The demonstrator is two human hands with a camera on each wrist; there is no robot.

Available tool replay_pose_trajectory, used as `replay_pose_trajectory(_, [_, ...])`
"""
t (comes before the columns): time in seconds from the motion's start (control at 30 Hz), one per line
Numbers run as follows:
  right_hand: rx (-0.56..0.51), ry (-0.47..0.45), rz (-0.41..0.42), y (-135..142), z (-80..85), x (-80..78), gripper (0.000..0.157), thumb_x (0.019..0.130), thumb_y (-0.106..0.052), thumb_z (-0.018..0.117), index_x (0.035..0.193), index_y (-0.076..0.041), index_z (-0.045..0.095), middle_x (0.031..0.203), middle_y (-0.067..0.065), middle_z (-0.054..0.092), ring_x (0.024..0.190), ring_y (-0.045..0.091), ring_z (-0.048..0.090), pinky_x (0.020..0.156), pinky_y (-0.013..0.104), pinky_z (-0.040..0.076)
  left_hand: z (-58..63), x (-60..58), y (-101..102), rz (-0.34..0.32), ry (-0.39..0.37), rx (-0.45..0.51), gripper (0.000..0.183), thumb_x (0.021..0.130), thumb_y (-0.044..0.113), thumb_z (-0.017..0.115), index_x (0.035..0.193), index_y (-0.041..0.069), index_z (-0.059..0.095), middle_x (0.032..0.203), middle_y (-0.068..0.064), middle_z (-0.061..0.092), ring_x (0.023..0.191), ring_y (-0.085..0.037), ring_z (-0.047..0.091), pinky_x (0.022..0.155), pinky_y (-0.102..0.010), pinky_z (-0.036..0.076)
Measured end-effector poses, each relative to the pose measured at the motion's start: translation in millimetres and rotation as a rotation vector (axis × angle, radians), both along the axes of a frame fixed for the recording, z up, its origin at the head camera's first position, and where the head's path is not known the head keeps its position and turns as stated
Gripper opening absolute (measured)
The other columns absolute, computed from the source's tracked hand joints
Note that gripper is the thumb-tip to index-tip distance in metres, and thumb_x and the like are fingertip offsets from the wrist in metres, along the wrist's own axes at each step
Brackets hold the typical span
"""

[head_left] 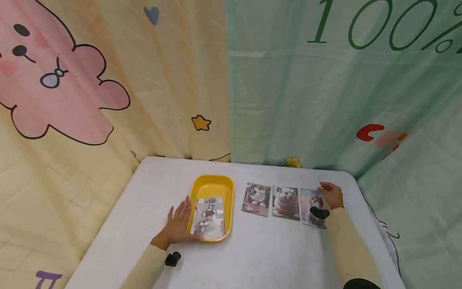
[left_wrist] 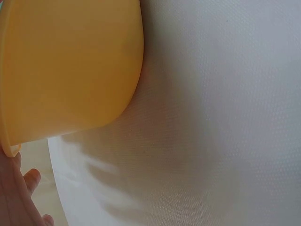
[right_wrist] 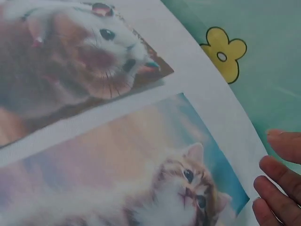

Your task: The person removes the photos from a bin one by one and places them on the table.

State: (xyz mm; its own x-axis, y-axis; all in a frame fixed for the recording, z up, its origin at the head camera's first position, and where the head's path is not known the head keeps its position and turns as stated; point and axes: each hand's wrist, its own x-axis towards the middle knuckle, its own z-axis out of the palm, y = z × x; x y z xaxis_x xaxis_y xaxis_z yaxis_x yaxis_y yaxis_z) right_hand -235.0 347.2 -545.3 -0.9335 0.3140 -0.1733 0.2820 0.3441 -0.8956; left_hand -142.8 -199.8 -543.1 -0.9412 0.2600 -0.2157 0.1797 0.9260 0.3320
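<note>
My left hand (head_left: 177, 228) spreads its straight fingers along the left side of a yellow tray (head_left: 213, 177), its thumb at the near rim. In the left wrist view the tray's outer wall (left_wrist: 70, 70) fills the upper left, with part of the hand below its rim. Photo cards (head_left: 209, 222) lie inside the tray, a cat picture uppermost. To the right lie a grey-and-white cat card (head_left: 255, 200), a hamster card (head_left: 286, 204) and a kitten card (head_left: 308, 198) in a row. Beside the kitten card's top right corner, my right hand (head_left: 333, 196) has loosely bent fingers, holding nothing.
A white cloth covers the table (head_left: 234, 261). Behind it hang a yellow curtain (head_left: 173, 80) and a green curtain (head_left: 288, 100), close to the table's back edge. Dark wrist cameras sit on both wrists; the right one partly covers the kitten card in the head view.
</note>
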Motion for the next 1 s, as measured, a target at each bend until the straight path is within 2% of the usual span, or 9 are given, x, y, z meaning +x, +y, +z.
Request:
replay_pose_trajectory(0.23, [-0.074,0.028,0.074,-31,5.3,-1.2,0.046,0.098,-0.016,0.057,0.136,0.008,0.047,0.136,0.027,0.047,0.125,0.038,0.044,0.104,0.05,0.038,-1.7,1.7,1,0.0,-0.003,0.014,0.141,0.058,0.076,0.072,0.152,-0.004,0.004,0.161,-0.019,-0.002,0.146,-0.037,0.006,0.113,-0.06,-0.005])
replay_pose_trajectory(0.47, [-0.102,0.03,0.132,-73,11.3,-5.6,0.043,0.096,-0.017,0.061,0.132,0.005,0.052,0.131,0.023,0.054,0.122,0.035,0.048,0.106,0.052,0.037,-0.3,2.8,3,0.009,-0.004,0.011,0.141,0.058,0.076,0.072,0.152,-0.003,0.004,0.161,-0.018,-0.003,0.146,-0.036,0.006,0.113,-0.06,-0.005])
replay_pose_trajectory(0.7, [-0.131,0.051,0.272,-123,20.0,-5.1,0.039,0.097,-0.011,0.058,0.131,0.007,0.052,0.128,0.025,0.056,0.117,0.038,0.053,0.103,0.053,0.04,0.5,3.4,1,0.007,0.012,0.018,0.142,0.057,0.078,0.071,0.152,-0.004,0.005,0.161,-0.018,-0.001,0.146,-0.037,0.007,0.113,-0.061,-0.004])
replay_pose_trajectory(1.0, [-0.156,0.082,0.361,-198,31.0,-3.1,0.033,0.093,-0.007,0.064,0.124,0.003,0.061,0.118,0.018,0.064,0.108,0.031,0.062,0.098,0.046,0.047,1.7,1.0,0,0.003,0.007,0.017,0.141,0.057,0.078,0.071,0.152,-0.004,0.007,0.161,-0.018,-0.002,0.146,-0.037,0.007,0.113,-0.061,-0.005])
